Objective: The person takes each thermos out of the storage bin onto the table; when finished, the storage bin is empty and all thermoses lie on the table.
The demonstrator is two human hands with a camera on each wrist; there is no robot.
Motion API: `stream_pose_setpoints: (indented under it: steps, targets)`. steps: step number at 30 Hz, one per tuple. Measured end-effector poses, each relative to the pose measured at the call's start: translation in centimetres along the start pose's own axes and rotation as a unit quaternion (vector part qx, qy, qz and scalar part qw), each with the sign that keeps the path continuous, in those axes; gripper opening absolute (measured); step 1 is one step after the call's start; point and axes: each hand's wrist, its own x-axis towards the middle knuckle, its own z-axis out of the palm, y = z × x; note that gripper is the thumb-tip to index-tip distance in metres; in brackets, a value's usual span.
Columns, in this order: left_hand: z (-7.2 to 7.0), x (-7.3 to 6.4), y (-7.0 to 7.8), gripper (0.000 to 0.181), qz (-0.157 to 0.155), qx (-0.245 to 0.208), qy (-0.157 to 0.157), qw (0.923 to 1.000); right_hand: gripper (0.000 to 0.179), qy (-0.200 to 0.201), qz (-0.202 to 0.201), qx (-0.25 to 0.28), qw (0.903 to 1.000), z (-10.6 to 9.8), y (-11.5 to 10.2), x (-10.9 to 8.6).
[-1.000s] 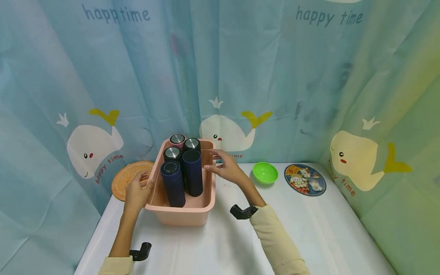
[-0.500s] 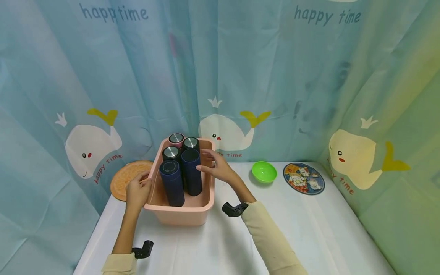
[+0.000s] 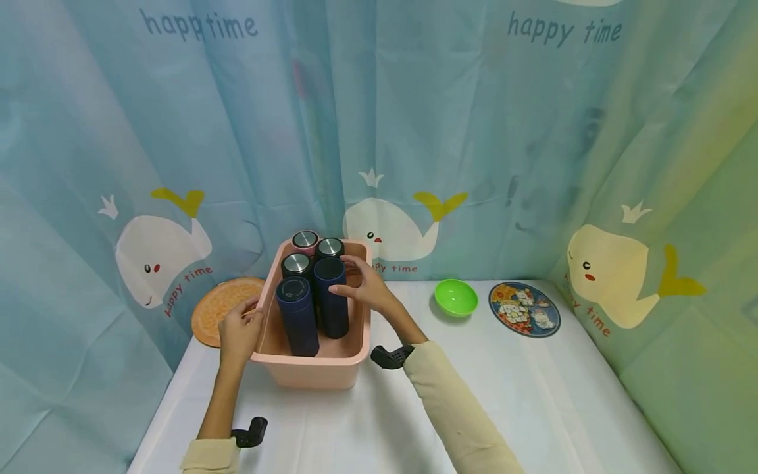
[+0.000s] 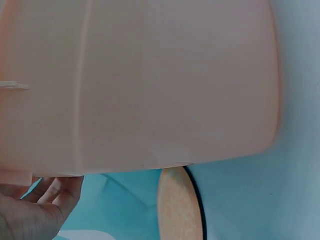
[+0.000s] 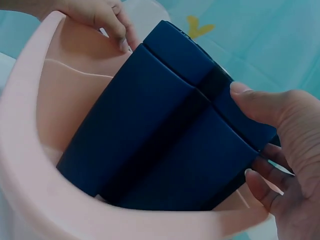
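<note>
A pink plastic bin (image 3: 314, 375) stands on the table with several thermos bottles upright in it. My left hand (image 3: 239, 332) grips its left rim; in the left wrist view those fingers (image 4: 65, 192) curl at the bin's edge. My right hand (image 3: 370, 286) reaches over the right rim and holds the right-hand dark blue thermos (image 3: 333, 309) near its lid. The right wrist view has the thumb (image 5: 242, 90) on the lid and the fingers at its far side. Beside it is a second dark blue thermos (image 3: 299, 322). Behind them show silver-topped bottles, two black and one pink (image 3: 305, 242).
An orange round mat (image 3: 222, 303) lies left of the bin, partly behind my left hand. To the right are a green bowl (image 3: 456, 298) and a round mat with cartoon figures (image 3: 524, 309). A blue curtain (image 3: 414, 118) hangs behind the white table (image 3: 450, 395).
My right hand has moved left from the bin's right rim onto the right-hand dark blue thermos. The left hand stays on the left rim, and the bottles stand as before.
</note>
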Motion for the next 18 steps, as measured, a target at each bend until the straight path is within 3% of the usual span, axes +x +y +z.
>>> stream_pose_setpoints:
  steps: [9,18]
  targets:
    - [0.0,-0.1,0.1,0.034,-0.009,0.001,-0.004,0.9999,0.069,0.035,0.026,-0.011,0.999,1.1,0.5,0.7]
    - [0.1,-0.1,-0.1,0.035,-0.01,-0.011,0.0,0.9999,0.073,0.058,0.02,-0.007,0.9981,1.7,0.6,0.9]
